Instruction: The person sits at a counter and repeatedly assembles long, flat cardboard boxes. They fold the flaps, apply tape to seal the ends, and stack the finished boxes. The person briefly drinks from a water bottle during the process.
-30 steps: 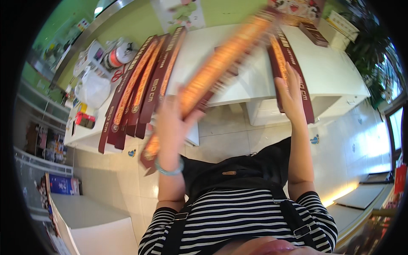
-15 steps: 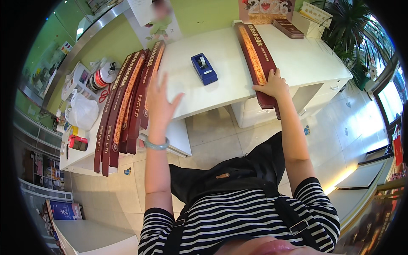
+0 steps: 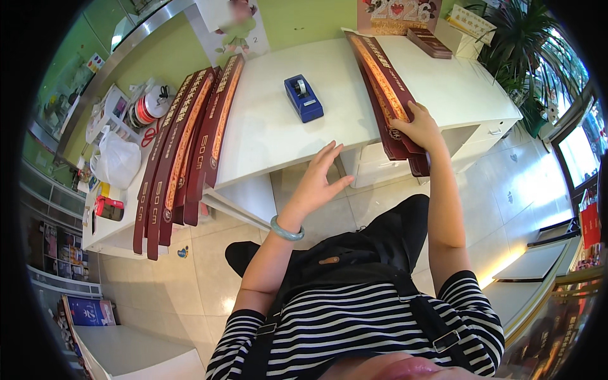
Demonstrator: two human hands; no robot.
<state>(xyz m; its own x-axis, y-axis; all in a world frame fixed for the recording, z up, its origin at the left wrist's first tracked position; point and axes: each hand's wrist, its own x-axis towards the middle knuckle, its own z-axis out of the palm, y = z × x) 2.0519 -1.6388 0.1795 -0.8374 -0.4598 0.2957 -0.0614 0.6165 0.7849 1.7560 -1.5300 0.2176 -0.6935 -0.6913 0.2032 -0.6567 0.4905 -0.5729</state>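
Long, slim maroon cartons, printed with a golden-orange strip and pale lettering, lie slightly fanned on the white desk, near ends overhanging. The right hand grasps those ends; the empty left hand hovers, fingers spread. A blue tape dispenser stands between them and more cartons.

Looking like a shop: matching long boxes are lying at 10 o'clock, packaged goods are sitting near 8 o'clock.
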